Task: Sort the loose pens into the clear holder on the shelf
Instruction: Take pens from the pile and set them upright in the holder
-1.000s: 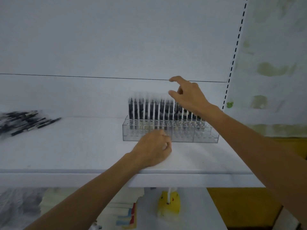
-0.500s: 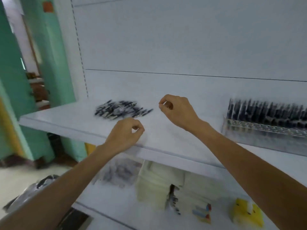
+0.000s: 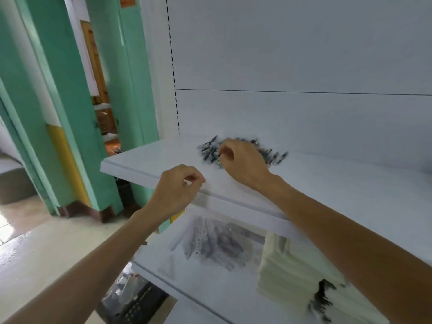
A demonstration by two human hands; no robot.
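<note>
A heap of loose black pens (image 3: 272, 153) lies on the white shelf (image 3: 149, 163) near the back panel. My right hand (image 3: 243, 163) is over the left part of the heap, thumb and fingers curled down onto a pen at its edge; blur hides the exact grip. My left hand (image 3: 177, 190) hovers at the shelf's front edge in a loose fist, and I see nothing in it. The clear holder is out of view to the right.
The shelf ends at a corner on the left (image 3: 104, 163), beside a green door frame (image 3: 70, 118). On the lower shelf lie a clear bag of dark pens (image 3: 210, 244) and a cream paper stack (image 3: 287, 274).
My view swung left from the holder to the pen heap. My right hand moved from above the holder across to the heap and came down on it. My left hand followed along the front edge.
</note>
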